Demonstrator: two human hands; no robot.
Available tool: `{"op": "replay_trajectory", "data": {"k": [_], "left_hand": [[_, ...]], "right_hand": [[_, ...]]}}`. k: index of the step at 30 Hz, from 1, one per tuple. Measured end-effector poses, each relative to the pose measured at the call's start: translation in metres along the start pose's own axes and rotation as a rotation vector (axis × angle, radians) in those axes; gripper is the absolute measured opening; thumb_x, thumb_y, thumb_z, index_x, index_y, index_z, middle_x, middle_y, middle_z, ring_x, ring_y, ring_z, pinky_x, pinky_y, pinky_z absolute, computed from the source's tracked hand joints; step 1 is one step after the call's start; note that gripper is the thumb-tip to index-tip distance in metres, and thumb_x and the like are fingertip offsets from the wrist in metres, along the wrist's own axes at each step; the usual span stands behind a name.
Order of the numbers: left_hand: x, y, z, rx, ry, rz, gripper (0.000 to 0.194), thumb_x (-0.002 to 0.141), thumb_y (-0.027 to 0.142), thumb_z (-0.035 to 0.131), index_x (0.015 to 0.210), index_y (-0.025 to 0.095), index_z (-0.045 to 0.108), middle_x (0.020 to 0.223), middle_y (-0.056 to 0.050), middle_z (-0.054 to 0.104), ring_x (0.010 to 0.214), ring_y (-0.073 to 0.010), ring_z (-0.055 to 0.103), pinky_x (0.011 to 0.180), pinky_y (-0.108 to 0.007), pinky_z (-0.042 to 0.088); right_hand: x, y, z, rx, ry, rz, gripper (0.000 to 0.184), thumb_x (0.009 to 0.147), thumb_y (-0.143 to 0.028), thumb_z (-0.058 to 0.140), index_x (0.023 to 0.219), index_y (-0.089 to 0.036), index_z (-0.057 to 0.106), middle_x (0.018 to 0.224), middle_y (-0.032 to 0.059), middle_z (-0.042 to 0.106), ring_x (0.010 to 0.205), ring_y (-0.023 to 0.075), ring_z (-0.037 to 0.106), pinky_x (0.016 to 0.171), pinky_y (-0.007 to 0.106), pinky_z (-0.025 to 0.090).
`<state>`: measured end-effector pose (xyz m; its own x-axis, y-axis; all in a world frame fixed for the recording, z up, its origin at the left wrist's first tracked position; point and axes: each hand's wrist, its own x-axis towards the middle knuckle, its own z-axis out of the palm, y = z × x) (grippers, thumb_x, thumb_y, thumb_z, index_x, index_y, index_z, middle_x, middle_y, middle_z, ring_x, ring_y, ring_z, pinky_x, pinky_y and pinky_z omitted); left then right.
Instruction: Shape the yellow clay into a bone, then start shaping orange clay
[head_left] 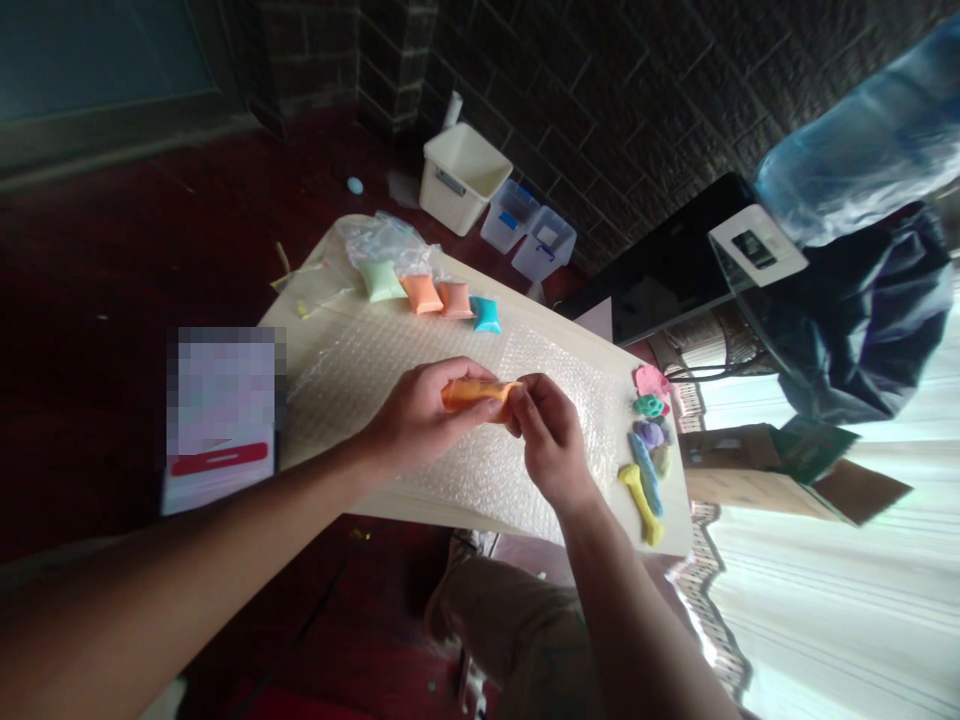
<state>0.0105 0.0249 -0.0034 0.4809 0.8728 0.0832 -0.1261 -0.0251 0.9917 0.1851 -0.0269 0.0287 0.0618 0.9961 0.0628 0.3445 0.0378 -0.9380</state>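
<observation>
Between my two hands is a small orange packet [472, 393] that looks like a pouch of modelling clay. My left hand [424, 412] is closed round its left part, thumb along the near side. At the packet's right end, my right hand [551, 432] pinches the edge with thumb and fingers. Both hands hover over bubble wrap [465, 480] spread on the table [592, 355]. Beyond them lie a pale green packet [381, 281], an orange packet [422, 294], a salmon packet [455, 299] and a blue packet [487, 315].
Shaped clay pieces, among them a yellow bone-like one [641, 505] and a blue roll [646, 475], lie along the table's right end. Clear plastic bags [390, 240] rest at the far left corner. A white bin [465, 180] and clear boxes [544, 245] stand on the floor behind.
</observation>
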Motion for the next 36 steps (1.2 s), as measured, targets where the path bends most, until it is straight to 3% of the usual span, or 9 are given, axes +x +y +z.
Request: {"op": "replay_trajectory", "data": {"k": [3, 5, 12, 20, 25, 27, 32, 34, 36], "left_hand": [[-0.003, 0.001, 0.005, 0.003, 0.077, 0.031, 0.033, 0.091, 0.042, 0.077, 0.111, 0.016, 0.072, 0.108, -0.009, 0.080, 0.099, -0.0237, 0.076, 0.088, -0.036, 0.060], [-0.003, 0.001, 0.005, -0.009, 0.101, 0.030, 0.032, 0.091, 0.041, 0.077, 0.110, 0.017, 0.071, 0.109, -0.008, 0.080, 0.100, -0.0238, 0.076, 0.089, -0.036, 0.060], [-0.003, 0.005, -0.008, -0.063, 0.040, -0.025, 0.034, 0.090, 0.043, 0.078, 0.111, 0.017, 0.072, 0.107, -0.008, 0.079, 0.097, -0.0228, 0.075, 0.085, -0.034, 0.059], [-0.003, 0.006, -0.007, -0.077, -0.026, -0.029, 0.032, 0.088, 0.040, 0.079, 0.109, 0.015, 0.074, 0.105, -0.008, 0.079, 0.096, -0.0230, 0.075, 0.084, -0.034, 0.059], [-0.005, 0.005, -0.004, -0.076, -0.074, -0.018, 0.031, 0.090, 0.038, 0.079, 0.110, 0.015, 0.075, 0.105, -0.008, 0.080, 0.097, -0.0229, 0.076, 0.085, -0.033, 0.060], [-0.005, 0.003, -0.003, -0.045, -0.054, -0.012, 0.032, 0.089, 0.040, 0.079, 0.110, 0.016, 0.075, 0.107, -0.008, 0.080, 0.098, -0.0237, 0.076, 0.086, -0.034, 0.060], [-0.005, 0.004, 0.001, 0.029, 0.005, -0.047, 0.035, 0.086, 0.044, 0.082, 0.106, 0.017, 0.075, 0.102, -0.008, 0.080, 0.093, -0.0245, 0.076, 0.080, -0.034, 0.059], [-0.006, 0.006, 0.001, 0.037, -0.012, -0.030, 0.033, 0.087, 0.043, 0.080, 0.107, 0.016, 0.075, 0.101, -0.008, 0.080, 0.092, -0.0241, 0.075, 0.078, -0.033, 0.059], [-0.006, 0.006, 0.001, 0.053, -0.030, 0.001, 0.030, 0.089, 0.040, 0.078, 0.108, 0.016, 0.075, 0.101, -0.008, 0.080, 0.091, -0.0232, 0.075, 0.078, -0.033, 0.059]], "right_hand": [[-0.003, 0.000, 0.007, -0.273, 0.173, -0.155, 0.017, 0.106, -0.034, 0.055, 0.093, -0.024, 0.053, 0.080, 0.0023, 0.057, 0.068, 0.0172, 0.051, 0.064, 0.036, 0.043], [-0.003, 0.000, 0.009, -0.381, 0.212, -0.221, 0.013, 0.105, -0.031, 0.055, 0.094, -0.024, 0.053, 0.084, 0.0044, 0.059, 0.072, 0.0189, 0.054, 0.067, 0.038, 0.044], [0.005, -0.001, 0.003, 0.049, 0.004, -0.014, 0.017, 0.103, -0.040, 0.056, 0.096, -0.025, 0.053, 0.075, -0.0006, 0.055, 0.064, 0.0159, 0.052, 0.060, 0.032, 0.046], [0.005, -0.002, -0.004, 0.077, 0.059, 0.009, 0.024, 0.095, -0.042, 0.070, 0.087, -0.022, 0.062, 0.067, -0.0013, 0.059, 0.056, 0.0127, 0.049, 0.055, 0.030, 0.042], [0.005, 0.003, 0.001, 0.114, 0.017, 0.091, 0.019, 0.094, -0.037, 0.062, 0.084, -0.022, 0.056, 0.060, -0.0040, 0.055, 0.052, 0.0118, 0.047, 0.052, 0.028, 0.039], [0.002, 0.002, 0.003, 0.041, 0.022, 0.083, 0.015, 0.094, -0.034, 0.057, 0.084, -0.023, 0.054, 0.061, -0.0041, 0.053, 0.053, 0.0123, 0.045, 0.052, 0.028, 0.038], [-0.003, 0.000, 0.001, -0.381, 0.114, -0.156, 0.009, 0.088, -0.022, 0.061, 0.085, -0.024, 0.053, 0.071, -0.0015, 0.057, 0.060, 0.0142, 0.048, 0.057, 0.031, 0.038], [-0.001, 0.003, 0.001, -0.334, 0.125, -0.134, 0.008, 0.088, -0.023, 0.060, 0.085, -0.024, 0.053, 0.071, -0.0016, 0.056, 0.060, 0.0142, 0.048, 0.057, 0.031, 0.038], [0.003, 0.005, 0.002, -0.142, 0.089, -0.016, 0.009, 0.091, -0.026, 0.055, 0.084, -0.024, 0.052, 0.067, -0.0029, 0.052, 0.057, 0.0133, 0.045, 0.054, 0.029, 0.038]]}}
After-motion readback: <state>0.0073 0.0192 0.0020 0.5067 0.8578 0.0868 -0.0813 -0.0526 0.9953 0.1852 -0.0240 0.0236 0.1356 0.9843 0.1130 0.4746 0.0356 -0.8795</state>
